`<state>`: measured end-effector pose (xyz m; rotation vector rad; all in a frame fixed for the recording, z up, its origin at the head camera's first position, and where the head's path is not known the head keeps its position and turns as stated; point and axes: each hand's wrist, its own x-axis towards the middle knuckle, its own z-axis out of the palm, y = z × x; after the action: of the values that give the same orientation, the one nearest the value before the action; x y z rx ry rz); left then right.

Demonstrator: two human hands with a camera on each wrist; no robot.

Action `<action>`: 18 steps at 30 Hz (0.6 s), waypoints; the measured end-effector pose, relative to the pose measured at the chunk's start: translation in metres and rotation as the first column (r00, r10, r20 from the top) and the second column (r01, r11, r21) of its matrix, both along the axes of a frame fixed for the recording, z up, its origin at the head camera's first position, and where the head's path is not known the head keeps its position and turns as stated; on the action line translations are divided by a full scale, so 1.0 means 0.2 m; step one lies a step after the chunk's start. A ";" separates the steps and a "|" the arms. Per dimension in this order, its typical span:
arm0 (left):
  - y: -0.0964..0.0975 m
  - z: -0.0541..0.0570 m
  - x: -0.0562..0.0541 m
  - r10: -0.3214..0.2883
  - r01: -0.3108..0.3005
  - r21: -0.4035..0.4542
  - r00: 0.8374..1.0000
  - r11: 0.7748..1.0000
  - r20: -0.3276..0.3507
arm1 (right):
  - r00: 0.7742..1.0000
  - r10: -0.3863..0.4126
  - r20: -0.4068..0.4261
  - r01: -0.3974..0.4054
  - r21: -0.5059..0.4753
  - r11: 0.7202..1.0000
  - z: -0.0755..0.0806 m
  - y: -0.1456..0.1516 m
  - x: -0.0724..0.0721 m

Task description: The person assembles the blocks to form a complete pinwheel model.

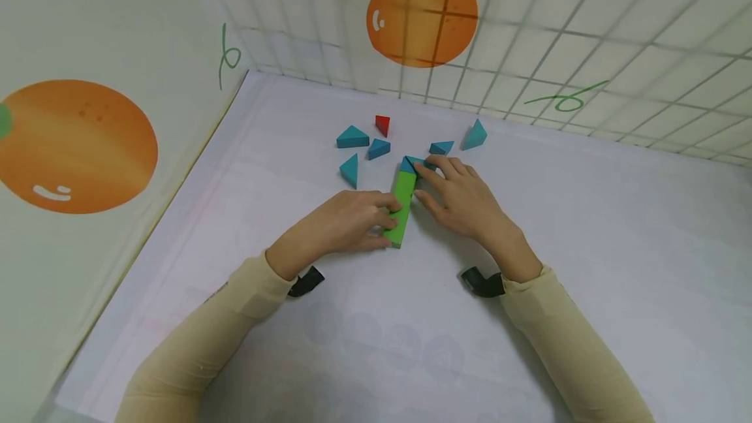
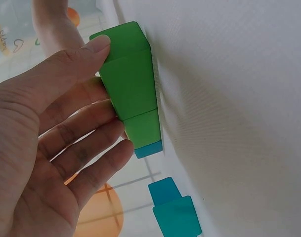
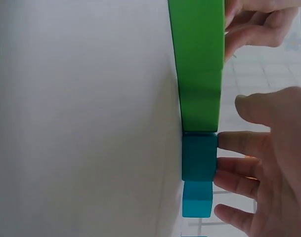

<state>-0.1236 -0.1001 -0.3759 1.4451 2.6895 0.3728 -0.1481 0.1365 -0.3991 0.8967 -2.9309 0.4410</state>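
Two green blocks [image 2: 129, 81] lie end to end on the white surface, a seam showing in the left wrist view. At their far end sits a blue triangular block [image 1: 406, 166], with another blue triangular block [image 3: 199, 158] against it. My left hand [image 1: 351, 219] rests its fingertips on the green blocks, the thumb at their near end. Fairly straight fingers of my right hand [image 1: 464, 194] touch the blue blocks at the far end and partly cover one in the head view. The right thumb stands apart from the green blocks in the right wrist view.
Left of the far end lie several blue triangular blocks [image 1: 352, 138] and a red triangular block [image 1: 383, 125]. Two more blue ones [image 1: 474, 135] lie beyond my right hand. White walls with orange prints [image 1: 423, 15] border the surface at the back and left.
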 end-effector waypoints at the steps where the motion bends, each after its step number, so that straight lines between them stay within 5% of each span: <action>1: 0.00 0.00 0.00 -0.001 0.001 -0.002 1.000 1.000 -0.002 | 1.000 0.003 -0.004 -0.003 -0.003 1.000 0.00 0.00 0.00; 18: 0.00 0.00 0.00 0.004 -0.004 -0.002 1.000 1.000 -0.001 | 1.000 0.015 -0.015 -0.014 0.011 1.000 0.00 -0.01 0.01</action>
<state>-0.1233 -0.1000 -0.3762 1.4407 2.6931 0.3697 -0.1466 0.1336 -0.3992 0.9189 -2.9177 0.4176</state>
